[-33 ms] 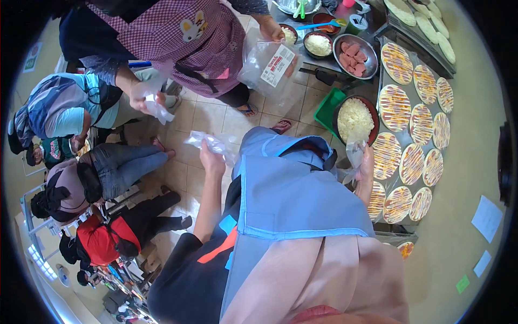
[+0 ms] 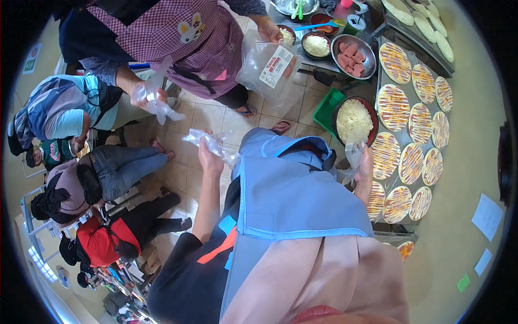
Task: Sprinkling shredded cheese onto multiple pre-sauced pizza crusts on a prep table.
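My left hand [image 2: 208, 156] is raised over the floor with its fingers closed on a crumpled clear plastic glove [image 2: 218, 146]. On the other side my right hand [image 2: 366, 164] is beside a dark bowl [image 2: 376, 125] heaped with white grated cheese [image 2: 353, 120]. Thin clear plastic [image 2: 353, 154], apparently another glove, hangs at its fingers and partly hides them. Opposite me a co-worker in a checked apron holds a clear plastic glove [image 2: 162, 108] in one hand [image 2: 139, 96]. Their other hand [image 2: 271, 32] grips a clear plastic bag [image 2: 270, 67] with a white label.
Flat round bases striped with sauce [image 2: 394, 108] cover a metal table at right, with plain bases [image 2: 431, 27] on a rack beyond. Near the bowl are a green crate [image 2: 327, 112], a metal bowl of pink meat slices [image 2: 353, 56] and a smaller cheese bowl [image 2: 316, 45]. Several people stand at left.
The co-worker's plastic glove has opened out, its fingers now showing and reaching further right. The glove in my left hand has shifted slightly. My right hand stays about where it was.
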Demonstrator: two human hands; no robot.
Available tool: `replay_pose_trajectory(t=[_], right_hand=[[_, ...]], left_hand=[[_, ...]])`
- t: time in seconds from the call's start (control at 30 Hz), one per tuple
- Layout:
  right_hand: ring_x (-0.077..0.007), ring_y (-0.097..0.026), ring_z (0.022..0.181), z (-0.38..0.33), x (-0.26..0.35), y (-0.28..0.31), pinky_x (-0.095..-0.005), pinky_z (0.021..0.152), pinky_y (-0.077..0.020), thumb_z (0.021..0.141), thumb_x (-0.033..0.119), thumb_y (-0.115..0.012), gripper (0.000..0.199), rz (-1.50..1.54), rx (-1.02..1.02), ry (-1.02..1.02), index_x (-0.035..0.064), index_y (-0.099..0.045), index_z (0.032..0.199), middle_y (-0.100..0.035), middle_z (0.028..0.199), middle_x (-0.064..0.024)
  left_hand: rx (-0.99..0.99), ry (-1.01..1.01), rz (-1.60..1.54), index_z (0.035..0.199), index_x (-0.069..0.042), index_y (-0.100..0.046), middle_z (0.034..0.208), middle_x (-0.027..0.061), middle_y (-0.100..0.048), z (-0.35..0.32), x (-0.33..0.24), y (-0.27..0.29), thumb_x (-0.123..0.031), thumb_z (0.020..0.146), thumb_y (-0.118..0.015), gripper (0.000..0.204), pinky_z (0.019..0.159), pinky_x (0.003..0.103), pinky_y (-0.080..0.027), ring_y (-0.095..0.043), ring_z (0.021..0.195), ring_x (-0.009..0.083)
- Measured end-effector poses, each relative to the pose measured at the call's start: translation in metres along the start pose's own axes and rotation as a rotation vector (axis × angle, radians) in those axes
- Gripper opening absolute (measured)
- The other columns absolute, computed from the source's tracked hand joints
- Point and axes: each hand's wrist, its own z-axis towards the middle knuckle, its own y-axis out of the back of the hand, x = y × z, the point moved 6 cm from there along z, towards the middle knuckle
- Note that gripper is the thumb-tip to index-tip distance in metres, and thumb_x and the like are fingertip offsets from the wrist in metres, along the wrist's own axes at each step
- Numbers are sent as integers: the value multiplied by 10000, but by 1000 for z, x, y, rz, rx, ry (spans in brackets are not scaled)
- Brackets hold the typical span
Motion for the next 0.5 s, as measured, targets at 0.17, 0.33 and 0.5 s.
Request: replay_pose_trajectory(t=[0.17,0.33,0.5], right_hand=[[-155,-580,891,-8,4,9,-296,775,-470,955,288,-443,296,50,5,51,44,-547,1088,-599,999,-53],[-124,-589,854,-10,11,23,-279,744,-465,951,291,-438,330,44,11,133,18,-594,1050,-621,950,-43],[-121,-584,836,-14,12,31,-280,722,-468,944,278,-446,329,102,-27,118,6,-597,1052,-619,949,-49]], left_hand=[[233,-37,89,1344,-91,-385,1302,57,-464,4,-20,-71,-306,946,-465,459,935,334,-400,-504,1073,184],[670,-27,150,1378,-74,-333,1213,58,-524,-46,-47,-174,-313,951,-460,505,929,317,-435,-519,1104,185],[1006,391,264,1370,-45,-332,1113,79,-567,-110,-18,-247,-312,922,-529,557,867,298,-469,-578,1008,184]])
